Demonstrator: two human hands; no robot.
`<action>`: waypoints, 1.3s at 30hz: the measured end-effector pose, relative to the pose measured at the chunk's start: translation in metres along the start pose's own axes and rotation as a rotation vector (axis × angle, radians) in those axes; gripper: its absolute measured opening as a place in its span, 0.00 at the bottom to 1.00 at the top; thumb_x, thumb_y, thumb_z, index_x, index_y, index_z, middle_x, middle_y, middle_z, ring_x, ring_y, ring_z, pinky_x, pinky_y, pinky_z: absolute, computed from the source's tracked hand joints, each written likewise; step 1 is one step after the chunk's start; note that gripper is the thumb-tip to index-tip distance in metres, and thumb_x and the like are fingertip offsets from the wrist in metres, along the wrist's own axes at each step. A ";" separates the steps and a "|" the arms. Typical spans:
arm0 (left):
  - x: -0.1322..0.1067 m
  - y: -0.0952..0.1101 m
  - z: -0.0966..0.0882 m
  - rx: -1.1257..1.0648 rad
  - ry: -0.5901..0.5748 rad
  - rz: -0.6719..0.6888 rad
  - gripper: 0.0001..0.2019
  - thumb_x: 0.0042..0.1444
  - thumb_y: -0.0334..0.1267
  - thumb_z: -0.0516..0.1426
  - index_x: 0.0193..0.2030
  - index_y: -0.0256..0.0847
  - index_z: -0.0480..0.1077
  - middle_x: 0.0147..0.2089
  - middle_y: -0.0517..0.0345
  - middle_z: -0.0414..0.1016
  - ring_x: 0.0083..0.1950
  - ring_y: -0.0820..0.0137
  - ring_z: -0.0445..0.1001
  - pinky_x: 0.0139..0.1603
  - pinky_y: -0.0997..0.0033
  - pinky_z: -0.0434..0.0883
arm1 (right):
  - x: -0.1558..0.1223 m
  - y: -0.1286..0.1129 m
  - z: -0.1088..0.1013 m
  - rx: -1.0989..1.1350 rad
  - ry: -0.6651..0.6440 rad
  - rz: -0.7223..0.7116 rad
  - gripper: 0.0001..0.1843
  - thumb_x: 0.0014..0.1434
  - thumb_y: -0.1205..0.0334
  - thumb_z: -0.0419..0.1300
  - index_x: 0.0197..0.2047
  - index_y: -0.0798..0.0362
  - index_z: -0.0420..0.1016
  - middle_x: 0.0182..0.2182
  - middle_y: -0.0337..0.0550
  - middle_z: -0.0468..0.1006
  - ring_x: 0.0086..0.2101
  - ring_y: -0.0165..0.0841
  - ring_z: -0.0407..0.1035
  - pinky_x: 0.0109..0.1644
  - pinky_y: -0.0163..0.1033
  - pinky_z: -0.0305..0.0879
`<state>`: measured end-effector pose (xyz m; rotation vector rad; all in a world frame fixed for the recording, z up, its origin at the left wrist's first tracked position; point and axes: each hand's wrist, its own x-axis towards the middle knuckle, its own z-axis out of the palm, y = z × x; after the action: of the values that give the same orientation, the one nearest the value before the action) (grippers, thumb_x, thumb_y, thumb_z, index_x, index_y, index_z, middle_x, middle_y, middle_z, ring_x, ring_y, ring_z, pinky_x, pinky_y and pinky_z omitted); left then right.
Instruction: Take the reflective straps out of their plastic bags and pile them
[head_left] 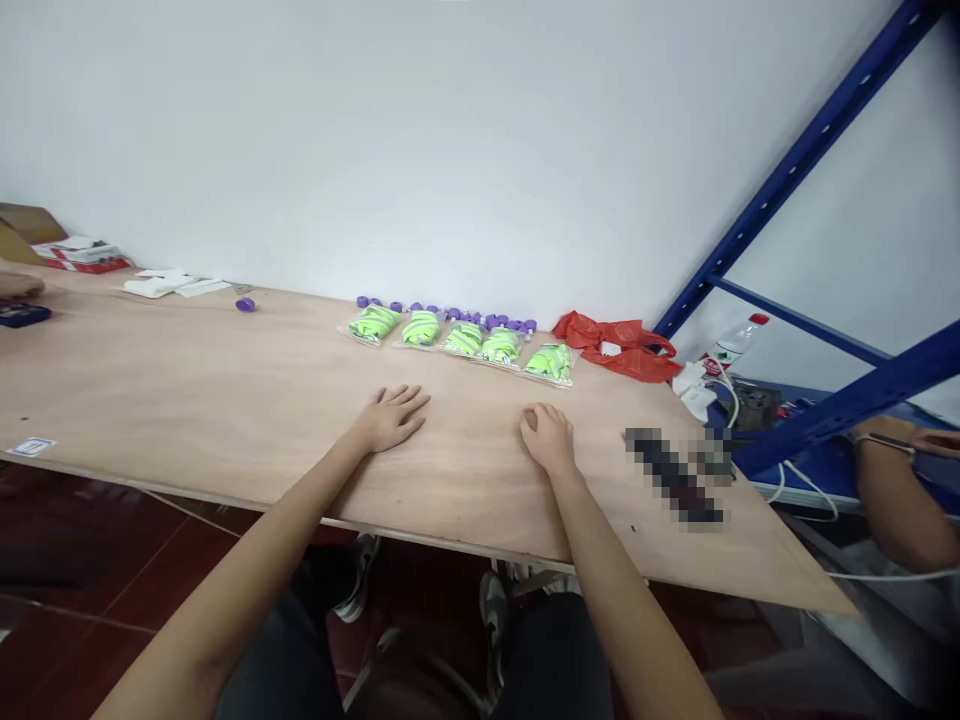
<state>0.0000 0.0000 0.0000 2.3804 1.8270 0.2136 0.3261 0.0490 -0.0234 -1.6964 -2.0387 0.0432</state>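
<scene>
My left hand (388, 420) lies flat on the wooden table (285, 400), palm down, fingers stretched and spread, with nothing under them that I can see. To its right, my right hand (550, 436) rests on the same surface with its fingers loosely curled in; no object shows in it. Beyond both hands stands a row of several clear bags holding folded neon-yellow and grey striped bands (501, 346). The nearest bag to my right hand is the rightmost bag (550, 362), a little apart from it. Behind the bags run several small purple rolls (495, 321) along the wall.
A crumpled red plastic bag (626, 345) lies at the back right, beside a blue metal frame (795, 180). A blurred-out dark item (675, 475) is right of my right hand. One purple roll (245, 304) and white papers (176, 284) lie left. Another person's arm (900, 495) shows far right.
</scene>
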 end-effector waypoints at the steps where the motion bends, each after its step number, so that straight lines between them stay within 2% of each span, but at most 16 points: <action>1: 0.000 0.001 -0.001 0.000 -0.003 -0.005 0.30 0.67 0.56 0.39 0.72 0.51 0.55 0.76 0.57 0.48 0.75 0.58 0.49 0.72 0.44 0.43 | 0.000 0.000 0.000 -0.002 0.002 -0.002 0.12 0.61 0.61 0.54 0.46 0.50 0.74 0.49 0.45 0.77 0.51 0.42 0.67 0.55 0.45 0.56; 6: 0.004 -0.002 0.000 0.016 -0.014 -0.018 0.30 0.67 0.57 0.38 0.73 0.54 0.52 0.76 0.57 0.47 0.76 0.57 0.47 0.72 0.43 0.42 | -0.001 -0.004 0.000 -0.024 0.000 -0.025 0.13 0.62 0.60 0.53 0.48 0.51 0.73 0.50 0.47 0.77 0.51 0.43 0.67 0.56 0.47 0.55; 10: 0.023 -0.010 0.000 0.050 -0.036 0.001 0.31 0.67 0.57 0.38 0.73 0.54 0.50 0.76 0.57 0.45 0.76 0.56 0.46 0.71 0.41 0.43 | 0.002 -0.007 -0.002 -0.019 -0.010 -0.026 0.13 0.62 0.61 0.53 0.48 0.51 0.73 0.49 0.48 0.77 0.51 0.42 0.67 0.56 0.46 0.55; 15: 0.042 -0.022 0.002 0.051 -0.016 0.030 0.30 0.67 0.57 0.39 0.72 0.54 0.53 0.76 0.59 0.47 0.76 0.58 0.47 0.72 0.43 0.46 | 0.004 -0.007 -0.003 -0.017 -0.033 -0.015 0.11 0.62 0.62 0.53 0.46 0.49 0.72 0.49 0.48 0.77 0.51 0.42 0.66 0.57 0.45 0.55; 24: 0.037 -0.045 0.004 -0.053 0.048 0.113 0.27 0.66 0.56 0.42 0.67 0.51 0.62 0.72 0.59 0.58 0.73 0.62 0.55 0.73 0.51 0.48 | 0.006 -0.013 -0.006 -0.035 -0.087 0.025 0.12 0.63 0.61 0.53 0.48 0.49 0.72 0.52 0.48 0.76 0.53 0.43 0.64 0.58 0.47 0.54; 31: 0.044 -0.042 0.003 -0.060 0.070 0.111 0.27 0.65 0.55 0.43 0.64 0.49 0.66 0.70 0.57 0.62 0.71 0.58 0.58 0.71 0.49 0.54 | 0.003 -0.010 -0.006 -0.010 -0.080 0.012 0.13 0.63 0.63 0.52 0.49 0.50 0.71 0.53 0.47 0.76 0.54 0.41 0.64 0.60 0.45 0.52; 39: 0.046 -0.039 0.006 -0.133 0.117 0.123 0.26 0.63 0.53 0.46 0.61 0.46 0.69 0.68 0.54 0.65 0.70 0.59 0.61 0.71 0.51 0.55 | 0.001 -0.013 -0.008 -0.058 -0.079 -0.007 0.11 0.63 0.64 0.51 0.46 0.52 0.72 0.48 0.49 0.77 0.50 0.41 0.65 0.56 0.44 0.56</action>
<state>-0.0240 0.0547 -0.0121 2.4345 1.6561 0.4822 0.3171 0.0449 -0.0112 -1.7479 -2.1221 0.0497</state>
